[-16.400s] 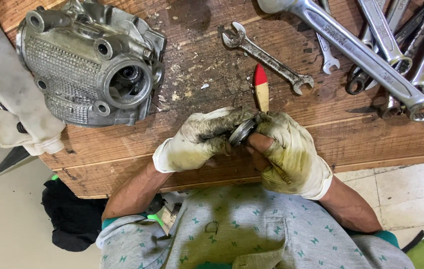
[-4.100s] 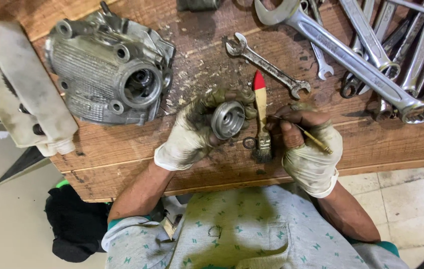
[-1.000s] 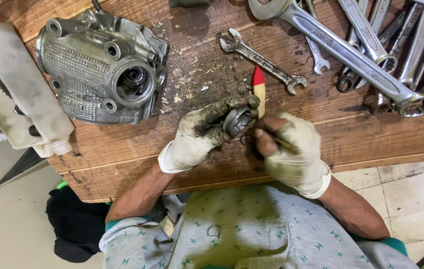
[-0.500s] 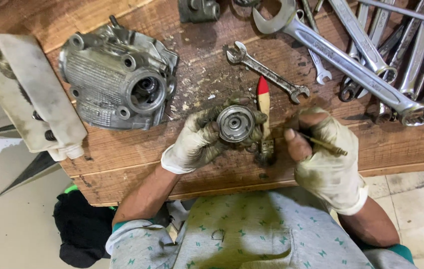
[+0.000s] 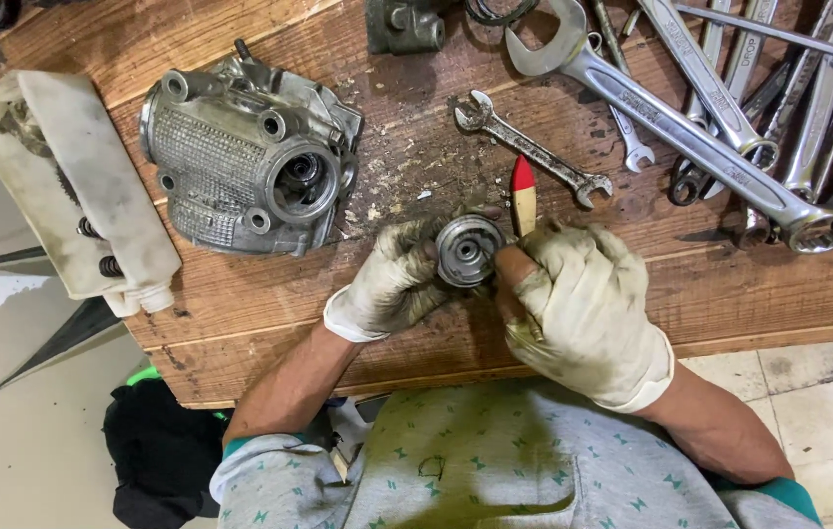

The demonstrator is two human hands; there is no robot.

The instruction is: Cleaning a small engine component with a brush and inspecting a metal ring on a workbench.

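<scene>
Two hands: both in dirty pale gloves, meeting at the centre of the frame over the near edge of the wooden table (image 5: 240, 304).
Left hand (image 5: 392, 279): fingers curled round the round metal part (image 5: 468, 251), cupping it from the left side and from below.
Right hand (image 5: 578, 299): closed into a loose fist, thumb and fingertips pressed against the right rim of the round metal part; what the fist may hide inside cannot be told.
Round metal part: grey, disc-shaped, with a dark central bore facing the camera, held just above the table at mid-frame.
Brush handle (image 5: 523, 194): pale wood with a red tip, rising just above the right hand, right beside the round metal part.
Engine casing (image 5: 245, 162): large ribbed aluminium piece with a round opening, lying at the upper left, well apart from the hands.
Small spanner (image 5: 531, 149): open-ended, lying slantwise above the brush handle.
Spanners (image 5: 730, 108): a heap of larger ones across the upper right.
White plastic container (image 5: 83, 196): grimy, at the far left edge of the table.
</scene>
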